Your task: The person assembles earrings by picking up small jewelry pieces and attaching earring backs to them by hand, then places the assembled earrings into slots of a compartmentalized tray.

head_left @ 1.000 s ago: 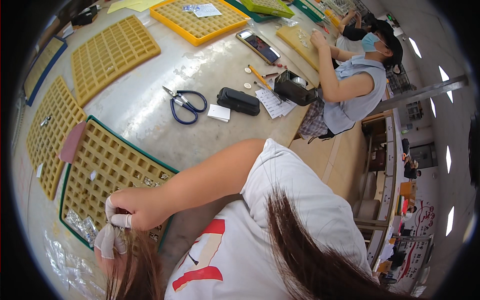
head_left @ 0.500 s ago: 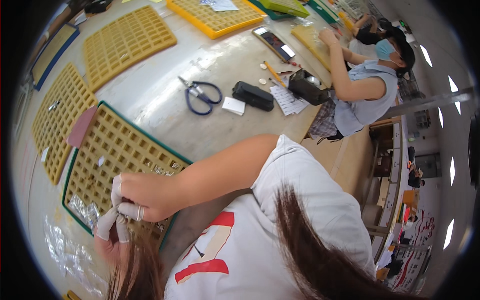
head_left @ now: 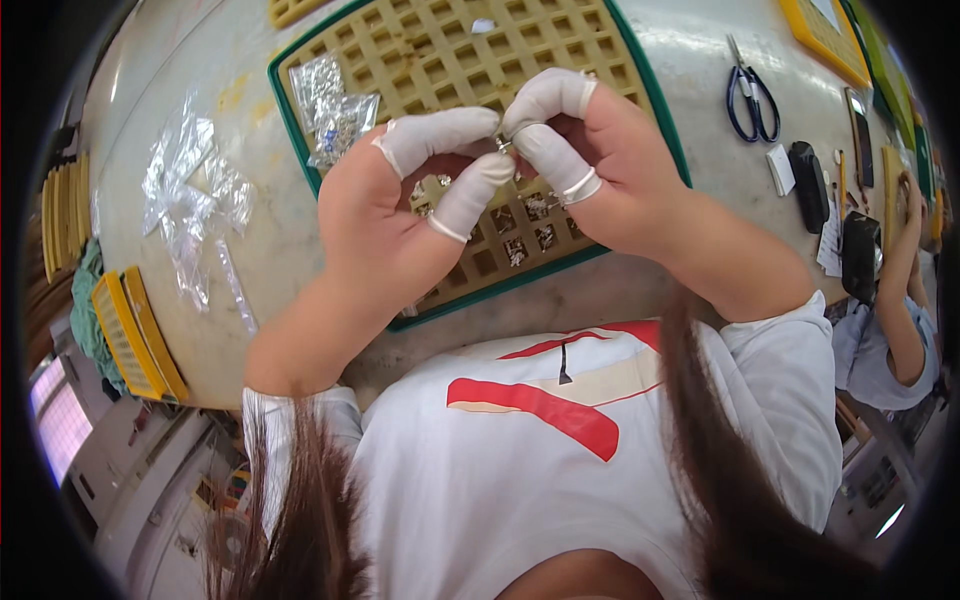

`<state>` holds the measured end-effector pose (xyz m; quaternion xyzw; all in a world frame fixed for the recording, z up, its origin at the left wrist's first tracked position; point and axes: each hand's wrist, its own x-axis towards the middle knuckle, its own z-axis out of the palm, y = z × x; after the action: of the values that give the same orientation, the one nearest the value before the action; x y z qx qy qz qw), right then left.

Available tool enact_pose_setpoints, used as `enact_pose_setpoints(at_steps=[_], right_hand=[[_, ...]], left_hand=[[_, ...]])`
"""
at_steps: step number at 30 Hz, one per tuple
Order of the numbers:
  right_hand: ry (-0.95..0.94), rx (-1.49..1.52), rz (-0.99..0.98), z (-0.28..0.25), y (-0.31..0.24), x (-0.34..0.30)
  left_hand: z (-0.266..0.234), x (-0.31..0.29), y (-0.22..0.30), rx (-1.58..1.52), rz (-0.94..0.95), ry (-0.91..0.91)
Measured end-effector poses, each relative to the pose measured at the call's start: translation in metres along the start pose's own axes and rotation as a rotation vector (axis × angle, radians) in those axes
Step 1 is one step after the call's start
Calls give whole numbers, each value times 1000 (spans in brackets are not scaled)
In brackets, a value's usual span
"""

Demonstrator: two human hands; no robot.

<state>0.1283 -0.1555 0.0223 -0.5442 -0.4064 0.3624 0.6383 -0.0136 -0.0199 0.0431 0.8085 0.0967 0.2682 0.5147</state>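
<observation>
My left hand (head_left: 400, 180) and my right hand (head_left: 590, 150) meet over a beige tray (head_left: 400, 50) of square compartments. White finger covers sheathe the thumbs and forefingers of both. Between the fingertips sits a tiny silver metal piece (head_left: 503, 146), pinched from both sides; its exact kind is too small to make out. Below the hands, several compartments hold small silver pieces (head_left: 515, 250). Clear plastic bags (head_left: 340, 110) with shiny contents lie on the tray's left part. A green frame (head_left: 655, 95) surrounds the tray.
Empty-looking clear bags (head_left: 190, 190) lie left of the tray. Blue-handled scissors (head_left: 752, 105), a white card pad (head_left: 780, 170) and a black case (head_left: 808, 185) are on the right. Yellow trays (head_left: 135, 330) stand at the left edge. A co-worker's arm (head_left: 900, 270) shows far right.
My view has turned, bringing the tray to the upper middle and the co-worker to the right rim. The hands stay together, and the silver piece between them now shows.
</observation>
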Motion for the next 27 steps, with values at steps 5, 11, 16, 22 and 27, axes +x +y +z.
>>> enact_pose_setpoints(at_steps=[5,11,16,22,27], right_hand=[[15,-111,-120,6,-1,3],[-116,43,-78,-2,-4,1],[-140,244,-126,-1,15,1],[-131,255,-167,1,14,1],[-105,262,-167,1,13,0]], left_hand=[[-9,-1,-4,70,50,20],[-9,-2,-4,5,83,67],[-15,-4,-8,-100,66,-54],[-13,-3,-7,-155,88,-53],[-12,-3,-8,-156,107,-50]])
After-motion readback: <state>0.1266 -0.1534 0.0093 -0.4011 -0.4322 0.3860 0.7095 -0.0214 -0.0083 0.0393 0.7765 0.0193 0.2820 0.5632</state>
